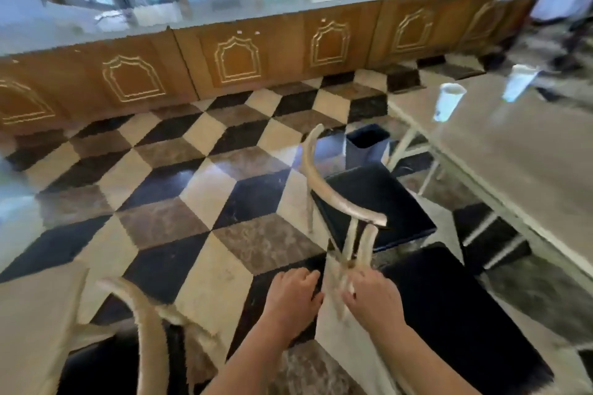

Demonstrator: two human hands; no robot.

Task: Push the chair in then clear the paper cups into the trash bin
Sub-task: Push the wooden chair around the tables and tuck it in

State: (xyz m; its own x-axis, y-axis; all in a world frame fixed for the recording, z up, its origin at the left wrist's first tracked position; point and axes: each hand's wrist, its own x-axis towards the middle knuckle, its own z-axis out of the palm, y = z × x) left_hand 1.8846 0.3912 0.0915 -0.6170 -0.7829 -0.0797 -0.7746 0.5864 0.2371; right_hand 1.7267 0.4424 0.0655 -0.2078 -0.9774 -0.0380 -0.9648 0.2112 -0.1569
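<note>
Both bare forearms reach forward and down toward the back of a cream-framed chair (348,202) with a black seat. The chair stands on the checkered tile floor (179,176), its seat facing the long pale counter (519,151), with the seat's far edge just beside the counter's near edge and not under it. The left hand (293,293) is just beside the lower part of the chair's back spindles, its fingers curled downward; the picture is blurred there, and I cannot tell whether it grips the frame or only rests against it. The right hand (372,298) is on the other side of the same spindles, fingers bent around them, and seems to grip the chair's back low down, though the smear keeps this from being certain.

On the counter, beyond the chair, stand two white paper cups: the nearer cup (447,102) close to the counter's corner, upright, and the farther cup (519,83) past it, near the counter's far edge. They stand apart from each other.

A dark trash bin (365,146) stands on the floor just beyond the chair's seat, beside the counter's corner leg. A second black-seated chair (455,314) sits closer to the camera than the first, beside the counter. A third cream chair back (144,324) shows well apart from the counter, nearest the camera.
</note>
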